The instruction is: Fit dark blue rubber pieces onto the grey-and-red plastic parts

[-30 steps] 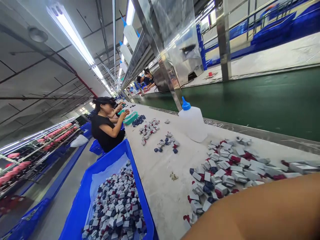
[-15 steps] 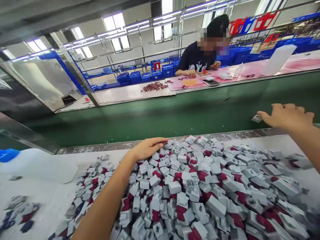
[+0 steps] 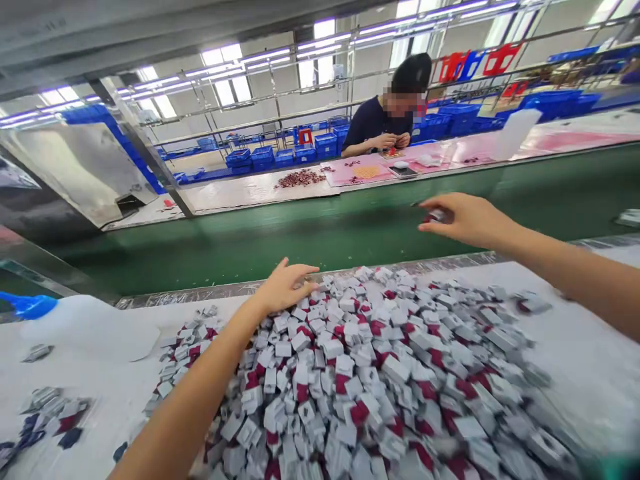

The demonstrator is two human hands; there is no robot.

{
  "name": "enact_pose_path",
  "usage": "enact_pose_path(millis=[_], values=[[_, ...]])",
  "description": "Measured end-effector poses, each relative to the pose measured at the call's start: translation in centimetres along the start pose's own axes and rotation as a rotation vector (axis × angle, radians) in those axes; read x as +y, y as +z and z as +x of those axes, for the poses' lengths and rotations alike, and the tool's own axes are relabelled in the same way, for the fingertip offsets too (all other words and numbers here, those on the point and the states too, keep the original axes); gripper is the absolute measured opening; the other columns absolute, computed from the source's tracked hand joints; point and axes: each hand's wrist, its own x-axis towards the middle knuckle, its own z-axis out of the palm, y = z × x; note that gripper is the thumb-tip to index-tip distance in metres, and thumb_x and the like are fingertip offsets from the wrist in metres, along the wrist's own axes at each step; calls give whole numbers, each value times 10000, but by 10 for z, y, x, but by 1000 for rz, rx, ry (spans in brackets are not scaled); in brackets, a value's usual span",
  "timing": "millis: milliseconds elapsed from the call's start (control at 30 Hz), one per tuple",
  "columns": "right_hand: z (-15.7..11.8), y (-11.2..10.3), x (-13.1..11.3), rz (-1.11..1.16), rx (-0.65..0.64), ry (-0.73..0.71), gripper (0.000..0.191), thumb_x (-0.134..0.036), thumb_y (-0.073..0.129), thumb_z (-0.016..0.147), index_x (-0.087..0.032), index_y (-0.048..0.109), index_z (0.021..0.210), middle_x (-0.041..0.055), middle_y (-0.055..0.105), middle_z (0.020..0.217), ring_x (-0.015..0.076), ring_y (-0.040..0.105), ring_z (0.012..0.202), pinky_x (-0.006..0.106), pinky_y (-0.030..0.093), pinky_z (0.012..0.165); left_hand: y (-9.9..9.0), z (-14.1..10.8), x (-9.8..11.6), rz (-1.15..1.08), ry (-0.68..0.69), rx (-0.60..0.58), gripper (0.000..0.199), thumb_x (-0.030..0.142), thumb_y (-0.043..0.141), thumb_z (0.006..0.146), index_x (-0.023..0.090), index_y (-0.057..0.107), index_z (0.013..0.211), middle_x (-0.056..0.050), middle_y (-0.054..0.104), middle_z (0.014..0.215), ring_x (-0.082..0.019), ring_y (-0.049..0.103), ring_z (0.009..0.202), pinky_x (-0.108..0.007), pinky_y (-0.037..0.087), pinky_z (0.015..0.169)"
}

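Observation:
A big heap of small white-and-red plastic parts (image 3: 380, 373) covers the white worktable (image 3: 590, 360) in front of me. My left hand (image 3: 286, 285) rests at the heap's far left edge, fingers loosely spread on the parts. My right hand (image 3: 463, 219) hovers over the green conveyor belt (image 3: 310, 240) beyond the table, its fingers pinched on one small white-and-red part (image 3: 436, 215).
A white squeeze bottle with a blue cap (image 3: 85, 327) lies at the left. A few darker parts (image 3: 45, 413) sit at the lower left. Across the belt another person (image 3: 387, 110) works at a table with pink mats; blue crates (image 3: 280, 157) stand behind.
The camera swung from looking left down the line to facing the belt. Since half a second ago, my right hand moved left over the belt and my left hand lifted slightly.

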Motion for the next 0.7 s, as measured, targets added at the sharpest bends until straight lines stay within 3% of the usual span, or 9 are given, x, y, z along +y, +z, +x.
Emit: enact_pose_path(millis=[100, 200, 267, 333, 433, 467, 567, 633, 700], values=[[-40, -39, -70, 178, -28, -187, 407, -301, 698, 896, -117, 613, 1250, 85, 675, 1147, 167, 652, 951, 300, 528, 886, -5, -18, 33, 68, 35, 65, 479, 499, 517, 879, 152, 675, 1168, -134, 657, 1325, -309, 491, 1368, -558, -70, 1238], [-93, -58, -134, 314, -38, -396, 525, -356, 781, 813, -210, 607, 1286, 1, 679, 1185, 153, 653, 1004, 254, 525, 916, 9, -56, 91, -263, 25, 145, 602, 606, 311, 948, 159, 649, 1167, -122, 679, 1256, -303, 581, 1248, -558, 260, 1200], [-130, -61, -165, 415, -26, -653, 465, -312, 698, 898, -177, 573, 1325, 30, 665, 1247, 170, 647, 1059, 276, 532, 926, 24, -89, 135, -696, -24, 90, 687, 699, 241, 934, 178, 643, 1133, -102, 716, 1081, -285, 668, 1050, -473, 531, 956], [-166, -61, -181, 419, -4, -785, 403, -289, 565, 996, -135, 517, 1366, 74, 629, 1323, 183, 614, 1165, 320, 477, 1050, 41, -123, 170, -1030, -102, -11, 690, 768, 310, 890, 179, 644, 1026, -76, 691, 864, -237, 682, 810, -329, 571, 648], [-219, -67, -166, 274, 14, -781, 513, -456, 443, 1047, -150, 411, 1457, 113, 522, 1454, 233, 454, 1375, 406, 332, 1188, 60, -163, 192, -1267, -225, -16, 531, 702, 588, 815, 172, 591, 832, 23, 498, 605, -82, 458, 475, -149, 316, 394], [-236, -69, -152, 225, 21, -715, 550, -530, 428, 1035, -200, 402, 1473, 101, 522, 1454, 253, 456, 1373, 415, 376, 1154, 65, -172, 191, -1332, -262, 5, 482, 646, 659, 792, 172, 572, 800, 53, 428, 573, -46, 356, 434, -127, 234, 379], [-284, -74, -97, 103, 141, -43, 345, -554, 490, 990, -290, 646, 1147, 35, 703, 928, 210, 679, 826, 309, 533, 702, 76, -193, 179, -1530, -363, 61, 392, 520, 729, 723, 168, 568, 782, 73, 367, 585, -18, 244, 439, -118, 148, 385], [-310, -68, -64, 87, -193, 203, 388, -621, 535, 909, -269, 680, 983, 44, 683, 778, 204, 615, 582, 302, 434, 455, 85, -204, 171, -1625, -408, 96, 357, 464, 715, 669, 157, 593, 805, 58, 409, 623, -23, 273, 463, -123, 162, 382], [-327, -55, -44, 111, -333, 210, 325, -535, 574, 870, -261, 707, 984, 55, 694, 794, 222, 642, 616, 315, 498, 513, 96, -215, 165, -1647, -472, 136, 362, 397, 700, 638, 146, 627, 890, 50, 443, 660, -29, 296, 485, -125, 180, 379]])
